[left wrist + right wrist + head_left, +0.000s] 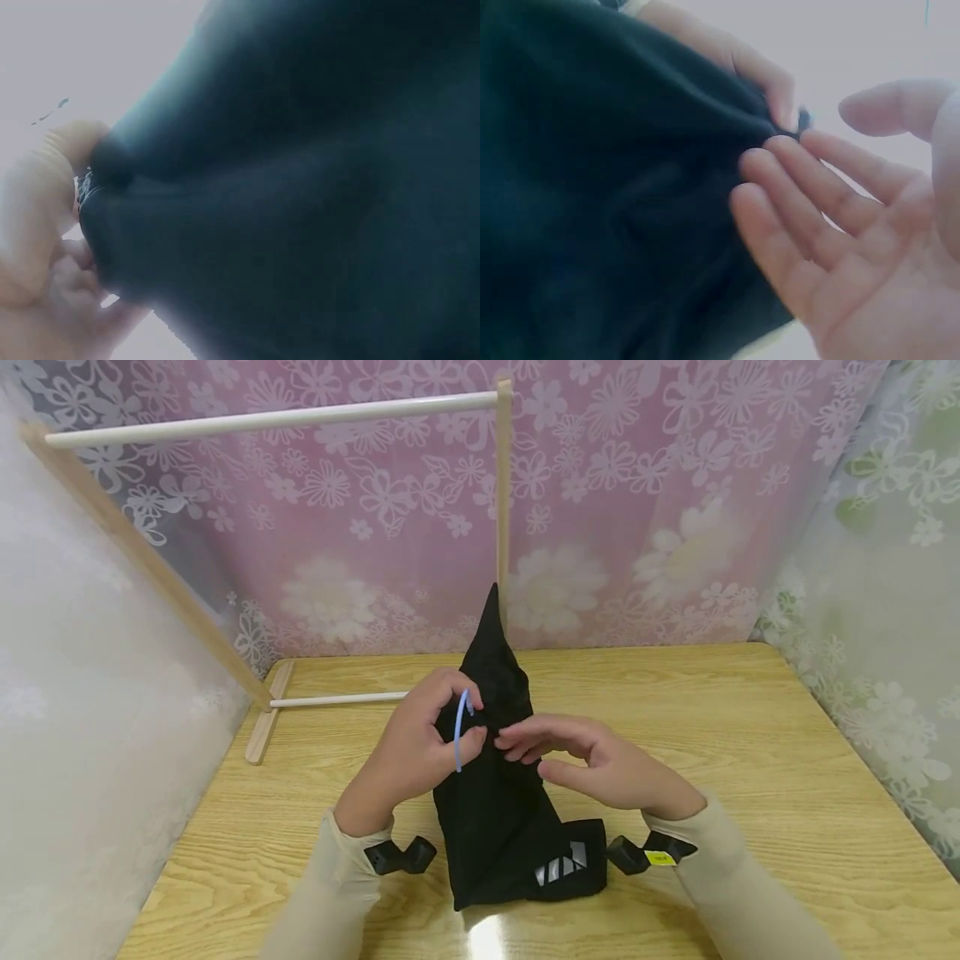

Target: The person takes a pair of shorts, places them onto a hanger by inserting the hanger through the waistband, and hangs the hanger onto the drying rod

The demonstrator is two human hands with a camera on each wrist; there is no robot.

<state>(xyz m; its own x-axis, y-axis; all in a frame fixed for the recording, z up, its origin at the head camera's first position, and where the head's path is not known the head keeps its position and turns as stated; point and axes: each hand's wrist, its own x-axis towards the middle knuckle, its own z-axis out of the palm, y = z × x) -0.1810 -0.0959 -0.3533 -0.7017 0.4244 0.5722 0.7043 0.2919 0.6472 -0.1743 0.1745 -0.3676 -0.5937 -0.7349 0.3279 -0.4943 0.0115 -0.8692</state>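
Observation:
A black garment [495,810] with a slanted silver-striped print is held up lengthwise over the table, its far end rising to a point. My left hand [420,743] pinches its cloth between thumb and fingers, also seen in the left wrist view, where the dark cloth [285,210] fills most of the picture. A thin light-blue curved piece [458,735], shaped like a hanger hook, sticks out at the left hand's fingers. My right hand [592,760] has its fingers extended, the fingertips [754,157] right at the gathered cloth beside the left hand.
A wooden rack with a white top rail [277,420] stands at the back left; its right post [503,485] rises behind the garment. A lower white bar [337,699] runs near the wood-grain table [712,718]. Flowered curtains [420,527] border the table's back and sides.

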